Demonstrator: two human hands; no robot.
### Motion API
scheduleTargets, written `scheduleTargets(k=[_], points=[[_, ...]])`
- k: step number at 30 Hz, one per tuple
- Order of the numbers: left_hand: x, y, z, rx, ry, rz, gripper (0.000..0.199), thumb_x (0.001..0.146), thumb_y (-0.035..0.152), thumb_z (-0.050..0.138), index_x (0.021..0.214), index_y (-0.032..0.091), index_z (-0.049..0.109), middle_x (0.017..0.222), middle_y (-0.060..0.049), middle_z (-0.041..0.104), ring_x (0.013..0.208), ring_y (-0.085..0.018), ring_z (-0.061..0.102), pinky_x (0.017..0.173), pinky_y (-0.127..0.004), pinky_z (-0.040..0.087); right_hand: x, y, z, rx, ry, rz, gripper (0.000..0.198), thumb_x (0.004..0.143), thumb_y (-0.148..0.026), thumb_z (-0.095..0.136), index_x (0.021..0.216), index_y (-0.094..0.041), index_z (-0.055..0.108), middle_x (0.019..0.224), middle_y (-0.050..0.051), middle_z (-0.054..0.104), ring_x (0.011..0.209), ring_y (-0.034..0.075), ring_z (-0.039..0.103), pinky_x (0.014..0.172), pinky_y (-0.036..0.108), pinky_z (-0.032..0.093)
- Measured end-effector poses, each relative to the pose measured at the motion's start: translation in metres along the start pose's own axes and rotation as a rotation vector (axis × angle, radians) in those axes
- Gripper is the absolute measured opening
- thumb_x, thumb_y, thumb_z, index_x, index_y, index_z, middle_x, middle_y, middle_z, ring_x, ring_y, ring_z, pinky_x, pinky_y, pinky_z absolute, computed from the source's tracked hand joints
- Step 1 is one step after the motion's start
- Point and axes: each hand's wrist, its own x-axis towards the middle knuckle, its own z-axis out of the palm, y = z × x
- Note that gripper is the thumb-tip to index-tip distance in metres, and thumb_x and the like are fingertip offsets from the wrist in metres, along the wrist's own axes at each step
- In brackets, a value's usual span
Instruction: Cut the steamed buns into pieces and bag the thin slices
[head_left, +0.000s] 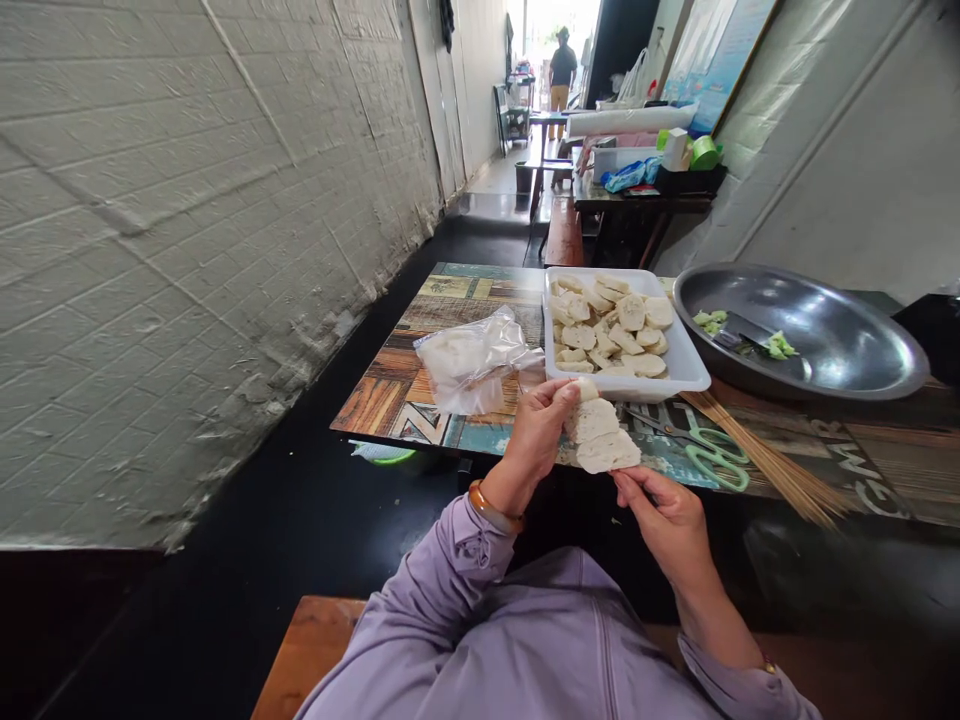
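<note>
My left hand [538, 430] is closed on the top piece of a row of pale, speckled food slices [606, 440], held just over the table's front edge. The slices overlap one another in a line. At their lower end, my right hand [666, 515] pinches the thin end of a skewer that runs into them. Most of that skewer is hidden inside the slices. Right behind my left hand stands a white plastic tub [686, 376] holding many similar slices. Green-handled scissors [716, 455] and a bundle of bamboo skewers [772, 460] lie to the right.
A clear plastic bag [480, 355] with whitish contents lies left of the tub. On the right, a wide metal basin [847, 340] contains green scraps and a dark flat tool. Beyond the patterned table [375, 395] are a bench [564, 230], another loaded table and a distant person [562, 70].
</note>
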Motion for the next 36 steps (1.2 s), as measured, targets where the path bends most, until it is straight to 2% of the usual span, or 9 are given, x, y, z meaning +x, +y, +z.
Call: scheduleTargets(k=[3, 6, 11, 15, 19, 22, 26, 31, 36], points=[[0.002, 0.003, -0.004, 0.026, -0.003, 0.017, 0.048, 0.069, 0.051, 0.081, 0.100, 0.014, 0.074, 0.085, -0.007, 0.074, 0.074, -0.016, 0.066, 0.070, -0.028, 0.050, 0.002, 0.000, 0.001, 0.024, -0.008, -0.001, 0.025, 0.091, -0.040, 0.062, 0.079, -0.021, 0.073, 0.062, -0.001, 0.062, 0.062, 0.016, 0.059, 0.065, 0.028, 0.047], [-0.002, 0.012, -0.010, 0.175, 0.024, 0.161, 0.056, 0.072, 0.051, 0.080, 0.114, 0.016, 0.069, 0.098, -0.010, 0.074, 0.082, -0.018, 0.067, 0.073, -0.028, 0.051, 0.003, -0.001, 0.000, 0.062, -0.005, 0.015, 0.024, 0.091, -0.040, 0.062, 0.080, -0.021, 0.072, 0.063, -0.001, 0.062, 0.065, 0.016, 0.060, 0.069, 0.028, 0.048], [-0.023, 0.039, -0.032, 0.791, 0.117, 0.655, 0.039, 0.087, 0.042, 0.067, 0.119, 0.019, 0.065, 0.100, -0.010, 0.070, 0.085, -0.018, 0.064, 0.075, -0.030, 0.050, 0.003, -0.006, -0.003, 0.093, -0.071, 0.023, 0.026, 0.091, -0.041, 0.062, 0.078, -0.021, 0.072, 0.061, -0.001, 0.060, 0.062, 0.016, 0.058, 0.065, 0.027, 0.047], [-0.024, 0.068, -0.056, 1.304, 0.259, 0.886, 0.057, 0.084, 0.044, 0.070, 0.133, 0.020, 0.055, 0.113, -0.012, 0.066, 0.102, -0.026, 0.059, 0.094, -0.041, 0.045, 0.005, -0.013, 0.005, 0.102, -0.149, 0.029, 0.026, 0.090, -0.042, 0.062, 0.082, -0.020, 0.075, 0.058, -0.001, 0.060, 0.057, 0.016, 0.057, 0.060, 0.027, 0.046], [-0.008, 0.087, -0.079, 1.736, 0.250, 0.793, 0.068, 0.081, 0.041, 0.073, 0.140, 0.019, 0.049, 0.132, -0.017, 0.057, 0.119, -0.034, 0.051, 0.099, -0.046, 0.040, 0.012, -0.023, 0.020, 0.124, -0.216, 0.033, 0.030, 0.091, -0.043, 0.059, 0.077, -0.021, 0.073, 0.059, 0.000, 0.061, 0.061, 0.017, 0.059, 0.064, 0.029, 0.047], [0.005, 0.094, -0.093, 1.918, 0.237, 0.666, 0.046, 0.087, 0.029, 0.064, 0.131, 0.017, 0.058, 0.124, -0.017, 0.061, 0.114, -0.034, 0.053, 0.093, -0.045, 0.042, 0.020, -0.031, 0.032, 0.156, -0.251, 0.037, 0.032, 0.089, -0.045, 0.059, 0.073, -0.021, 0.072, 0.058, 0.000, 0.062, 0.062, 0.018, 0.060, 0.067, 0.030, 0.049], [0.018, 0.104, -0.100, 1.894, 0.218, 0.595, 0.022, 0.093, 0.021, 0.050, 0.102, 0.018, 0.069, 0.103, -0.013, 0.067, 0.100, -0.029, 0.060, 0.085, -0.039, 0.044, 0.034, -0.045, 0.050, 0.233, -0.295, 0.129, 0.034, 0.084, -0.049, 0.062, 0.072, -0.019, 0.072, 0.054, -0.001, 0.060, 0.055, 0.014, 0.053, 0.055, 0.027, 0.042], [0.032, 0.115, -0.094, 1.845, 0.223, 0.620, 0.028, 0.099, 0.025, 0.041, 0.093, 0.017, 0.068, 0.097, -0.011, 0.068, 0.090, -0.024, 0.062, 0.076, -0.033, 0.042, 0.056, -0.066, 0.078, 0.473, -0.326, 0.339, 0.037, 0.072, -0.054, 0.071, 0.079, -0.017, 0.072, 0.053, -0.003, 0.054, 0.046, 0.008, 0.036, 0.043, 0.021, 0.022], [0.037, 0.119, -0.091, 1.890, 0.229, 0.650, 0.031, 0.102, 0.030, 0.038, 0.092, 0.018, 0.066, 0.093, -0.010, 0.069, 0.083, -0.022, 0.061, 0.069, -0.031, 0.037, 0.075, -0.075, 0.102, 0.670, -0.303, 0.430, 0.041, 0.061, -0.056, 0.077, 0.073, -0.017, 0.069, 0.052, -0.005, 0.049, 0.044, 0.005, 0.028, 0.041, 0.021, 0.013]])
